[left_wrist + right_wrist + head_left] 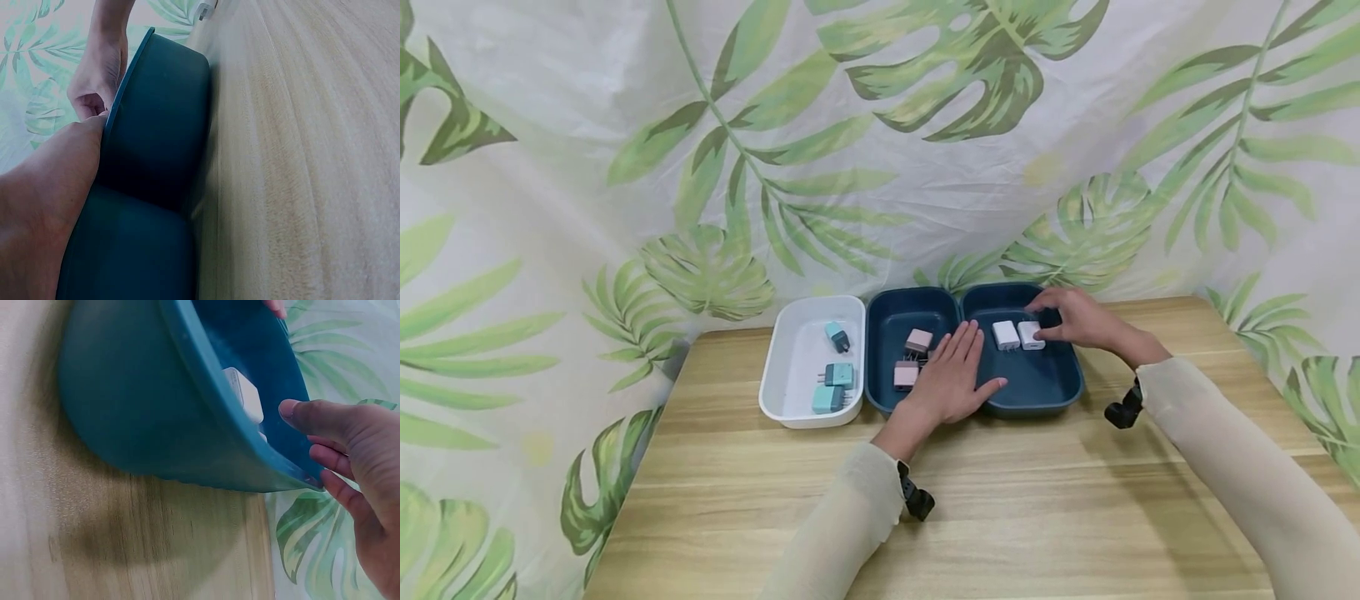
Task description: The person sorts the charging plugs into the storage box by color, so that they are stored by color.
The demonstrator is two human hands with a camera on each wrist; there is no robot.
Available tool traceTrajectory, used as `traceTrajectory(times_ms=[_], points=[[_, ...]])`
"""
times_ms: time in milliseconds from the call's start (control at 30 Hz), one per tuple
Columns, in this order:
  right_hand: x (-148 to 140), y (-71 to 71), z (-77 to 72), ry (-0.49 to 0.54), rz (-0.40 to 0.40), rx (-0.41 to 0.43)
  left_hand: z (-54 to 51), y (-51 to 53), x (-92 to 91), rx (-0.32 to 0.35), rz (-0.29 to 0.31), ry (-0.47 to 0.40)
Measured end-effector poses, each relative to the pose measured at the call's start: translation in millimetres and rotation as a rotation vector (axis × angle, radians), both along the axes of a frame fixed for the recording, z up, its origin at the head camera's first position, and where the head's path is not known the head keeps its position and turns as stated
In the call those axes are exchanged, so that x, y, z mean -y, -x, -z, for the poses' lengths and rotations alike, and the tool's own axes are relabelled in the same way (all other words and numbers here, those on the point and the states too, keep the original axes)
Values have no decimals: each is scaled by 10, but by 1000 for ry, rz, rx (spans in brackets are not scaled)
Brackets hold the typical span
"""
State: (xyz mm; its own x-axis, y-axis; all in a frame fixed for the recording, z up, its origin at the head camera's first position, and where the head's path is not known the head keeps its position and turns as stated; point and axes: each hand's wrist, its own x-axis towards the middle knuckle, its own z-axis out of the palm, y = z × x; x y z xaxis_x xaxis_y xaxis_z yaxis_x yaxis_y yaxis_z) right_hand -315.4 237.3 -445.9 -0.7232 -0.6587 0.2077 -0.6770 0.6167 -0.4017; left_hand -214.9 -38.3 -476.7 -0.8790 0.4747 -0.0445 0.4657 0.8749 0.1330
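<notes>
My left hand (pixel 951 379) lies flat with straight fingers over the adjoining rims of the middle dark blue tray (pixel 887 300) and the right dark blue tray (pixel 1037 396). Two white charger plugs stand side by side in the right tray: a left white plug (pixel 1006 335) and a right white plug (pixel 1031 335). Over that tray's right side is my right hand (pixel 1075 318), thumb and fingers spread apart. The right wrist view shows a white plug (pixel 247 397) beyond the thumb, with a gap between them. Pink plugs (pixel 907 374) lie in the middle tray, partly hidden by my left hand.
A white tray (pixel 786 400) at the left holds several teal plugs (pixel 828 399). All three trays stand in a row at the back of the wooden table (pixel 1000 500), against a leaf-print cloth (pixel 925 208).
</notes>
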Motion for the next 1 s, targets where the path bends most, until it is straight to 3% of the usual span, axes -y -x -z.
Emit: traceTrajectory(times_ms=[300,767,1000], points=[[-91,-163,-107,89,-7,-20,19,9,-14,4,7,10],[-348,-405,-225,115,23,-114,18,11,6,17,0,-20],[-491,-538,-230,119,47,-96,41,21,3,28,7,-16]])
